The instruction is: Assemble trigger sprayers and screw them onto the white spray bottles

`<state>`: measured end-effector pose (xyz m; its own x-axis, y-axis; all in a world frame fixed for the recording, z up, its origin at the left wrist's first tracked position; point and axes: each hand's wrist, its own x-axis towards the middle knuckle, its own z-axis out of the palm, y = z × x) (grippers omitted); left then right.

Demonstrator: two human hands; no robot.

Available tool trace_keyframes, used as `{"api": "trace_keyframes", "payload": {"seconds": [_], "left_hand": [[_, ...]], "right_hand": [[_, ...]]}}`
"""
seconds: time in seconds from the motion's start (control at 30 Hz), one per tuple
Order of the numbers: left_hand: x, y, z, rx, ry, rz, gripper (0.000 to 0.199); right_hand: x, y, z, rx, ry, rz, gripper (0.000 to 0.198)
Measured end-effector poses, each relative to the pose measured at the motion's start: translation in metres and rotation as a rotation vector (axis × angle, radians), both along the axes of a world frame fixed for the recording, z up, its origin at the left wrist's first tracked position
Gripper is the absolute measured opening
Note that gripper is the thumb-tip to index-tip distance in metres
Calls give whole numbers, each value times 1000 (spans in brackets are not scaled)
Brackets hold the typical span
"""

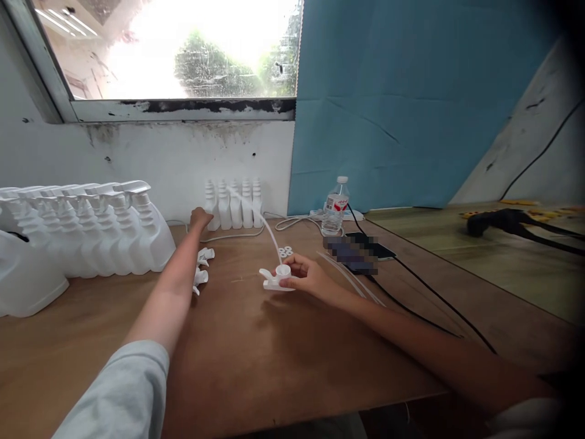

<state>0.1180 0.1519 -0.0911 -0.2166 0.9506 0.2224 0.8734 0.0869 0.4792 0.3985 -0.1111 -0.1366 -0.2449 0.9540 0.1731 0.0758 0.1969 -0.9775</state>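
Observation:
My right hand (313, 280) pinches a white trigger spray head (274, 281) above the table. A long translucent dip tube (269, 228) rises from its collar and curves left in front of the small bottles. My left hand (200, 218) reaches to the back and is closed at the leftmost small white bottle (211, 207), its thumb side against it; the other fingers are partly hidden. Several more small white bottles (235, 207) stand upright in that row, open at the neck. Two other spray heads (201, 278) lie beside my left forearm. Small white rings (286, 250) lie behind my right hand.
Large white bottles (114, 238) stand in a row at the left. Loose clear tubes (350, 274), a phone (351, 253) with black cables, and a water bottle (336, 207) are at the right. A white cord (233, 238) runs along the wall at the wooden table's (274, 360) back.

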Motion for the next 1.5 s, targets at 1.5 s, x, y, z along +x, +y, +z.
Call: {"api": "trace_keyframes", "payload": {"seconds": [1.5], "left_hand": [[-6, -124, -2, 330, 534, -304, 39]], "right_hand": [[97, 21, 52, 959, -873, -809, 14]]}}
